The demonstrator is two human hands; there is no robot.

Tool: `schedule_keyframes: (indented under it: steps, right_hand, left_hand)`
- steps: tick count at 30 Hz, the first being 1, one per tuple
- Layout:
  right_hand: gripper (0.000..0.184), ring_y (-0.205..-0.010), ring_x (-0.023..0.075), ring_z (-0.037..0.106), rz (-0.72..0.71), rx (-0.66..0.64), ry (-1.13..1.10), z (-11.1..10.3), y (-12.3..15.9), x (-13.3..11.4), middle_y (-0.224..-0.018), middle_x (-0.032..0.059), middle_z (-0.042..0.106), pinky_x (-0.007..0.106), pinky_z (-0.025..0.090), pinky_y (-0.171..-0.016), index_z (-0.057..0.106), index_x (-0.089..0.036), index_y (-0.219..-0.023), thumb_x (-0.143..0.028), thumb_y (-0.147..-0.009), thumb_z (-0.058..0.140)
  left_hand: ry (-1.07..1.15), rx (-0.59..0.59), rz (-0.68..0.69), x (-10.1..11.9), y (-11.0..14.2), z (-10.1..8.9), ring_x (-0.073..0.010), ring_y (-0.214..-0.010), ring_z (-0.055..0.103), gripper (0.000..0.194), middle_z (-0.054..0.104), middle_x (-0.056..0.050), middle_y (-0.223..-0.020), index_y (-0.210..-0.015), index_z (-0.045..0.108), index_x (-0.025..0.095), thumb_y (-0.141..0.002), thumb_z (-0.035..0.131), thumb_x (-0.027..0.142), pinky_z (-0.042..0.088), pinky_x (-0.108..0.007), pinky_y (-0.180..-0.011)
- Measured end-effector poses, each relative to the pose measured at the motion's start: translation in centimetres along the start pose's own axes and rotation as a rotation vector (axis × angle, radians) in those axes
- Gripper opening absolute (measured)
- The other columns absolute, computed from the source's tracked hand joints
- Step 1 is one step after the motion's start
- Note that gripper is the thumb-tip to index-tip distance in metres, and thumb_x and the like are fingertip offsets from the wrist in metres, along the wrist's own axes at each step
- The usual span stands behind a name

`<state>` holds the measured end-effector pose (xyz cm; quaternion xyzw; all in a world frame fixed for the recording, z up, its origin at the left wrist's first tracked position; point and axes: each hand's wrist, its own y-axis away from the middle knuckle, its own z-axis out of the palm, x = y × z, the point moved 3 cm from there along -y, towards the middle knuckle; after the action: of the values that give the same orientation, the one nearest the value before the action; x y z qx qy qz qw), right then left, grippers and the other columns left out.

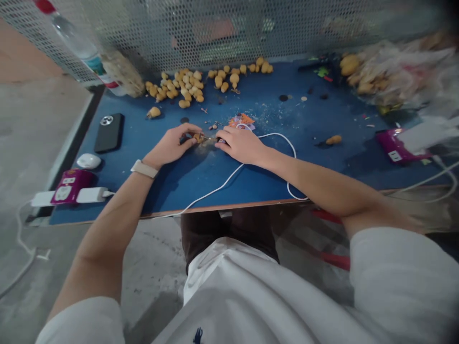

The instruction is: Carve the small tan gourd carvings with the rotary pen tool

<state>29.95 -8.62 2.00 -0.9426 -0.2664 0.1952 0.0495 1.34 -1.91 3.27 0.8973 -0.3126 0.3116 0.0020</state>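
Between the thumb and fingers of my left hand (175, 145) is a small tan gourd (198, 138), partly covered by the fingertips. My right hand (241, 144) is closed around a slim tool with a thin metal tip (208, 138); most of its body is hidden in the fingers. The metal tip points left and meets the gourd, or comes very near it. Pale dust lies on the blue table (201, 184) below them. A white cord (283, 137) loops beside my right hand; whether it joins the tool I cannot tell.
Many small gourds (184, 86) lie along the mesh panel (150, 43). A phone (109, 133), a white case (89, 161) and a purple socket block (71, 185) sit left. An orange scrap (244, 119), a lone gourd (333, 139), another purple block (394, 148) and plastic bags (409, 71) lie rightward.
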Motion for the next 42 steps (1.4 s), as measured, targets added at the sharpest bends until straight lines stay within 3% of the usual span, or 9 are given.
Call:
schedule_keyframes:
  steps: [6,9,13,16,21,28,42]
  right_hand:
    - [0.050,-0.145,0.0437,0.081,0.014,-0.015,0.019,-0.7,-1.0,0.7,-0.161,0.0214,0.083,0.052,0.058,-0.119,0.077,-0.020,-0.173,-0.045,-0.138,0.052]
    - [0.048,-0.153,0.0438,0.078,0.020,-0.038,0.013,-1.2,-1.2,1.3,-0.168,0.0222,0.082,0.052,0.059,-0.122,0.076,-0.020,-0.173,-0.042,-0.138,0.052]
    - [0.043,-0.155,0.0425,0.078,0.015,-0.072,0.011,-1.9,-1.2,2.3,-0.169,0.0207,0.083,0.053,0.060,-0.128,0.080,-0.021,-0.163,-0.041,-0.136,0.054]
    - [0.041,-0.151,0.0420,0.079,0.013,-0.077,0.015,-2.5,-1.0,2.9,-0.165,0.0196,0.085,0.055,0.061,-0.127,0.082,-0.023,-0.158,-0.044,-0.135,0.056]
    - [0.044,-0.149,0.0431,0.080,0.031,-0.110,0.051,-3.2,-0.7,3.2,-0.166,0.0211,0.085,0.053,0.065,-0.119,0.082,-0.021,-0.160,-0.046,-0.134,0.056]
    - [0.042,-0.152,0.0433,0.080,0.030,-0.101,0.093,-2.5,-1.0,3.0,-0.166,0.0216,0.086,0.056,0.065,-0.124,0.084,-0.021,-0.158,-0.044,-0.134,0.058]
    - [0.043,-0.149,0.0420,0.079,0.024,-0.088,0.111,-2.3,-0.9,2.9,-0.161,0.0198,0.086,0.053,0.064,-0.119,0.085,-0.023,-0.157,-0.048,-0.135,0.058]
  left_hand:
    - [0.079,0.032,-0.016,-1.0,-1.0,0.3,-0.0322,-0.117,0.085,0.060,0.096,-0.015,-0.131,-0.132,0.097,0.020,-0.110,0.090,0.076,0.071,-0.045,-0.116]
    - [0.146,-0.017,0.000,-1.6,-2.3,-0.1,-0.0316,-0.112,0.085,0.068,0.095,-0.015,-0.124,-0.131,0.098,0.021,-0.105,0.093,0.083,0.071,-0.044,-0.109]
    - [0.147,-0.097,0.048,-2.4,-4.4,-0.2,-0.0298,-0.106,0.084,0.060,0.096,-0.012,-0.119,-0.126,0.101,0.023,-0.101,0.095,0.077,0.072,-0.045,-0.110]
    - [0.215,-0.019,0.057,-3.0,-5.2,0.4,-0.0295,-0.104,0.084,0.060,0.096,-0.014,-0.118,-0.125,0.100,0.023,-0.103,0.095,0.078,0.072,-0.048,-0.112]
    - [0.248,0.037,0.063,-3.5,-4.6,1.7,-0.0296,-0.104,0.084,0.067,0.096,-0.014,-0.120,-0.131,0.099,0.022,-0.103,0.097,0.083,0.072,-0.048,-0.109]
    - [0.249,0.045,0.086,-2.7,-4.2,1.9,-0.0320,-0.109,0.086,0.066,0.097,-0.016,-0.123,-0.132,0.102,0.022,-0.103,0.098,0.081,0.073,-0.050,-0.113]
    - [0.246,0.054,0.065,-1.6,-4.1,2.2,-0.0323,-0.108,0.086,0.063,0.098,-0.016,-0.121,-0.130,0.103,0.023,-0.103,0.100,0.079,0.073,-0.050,-0.114]
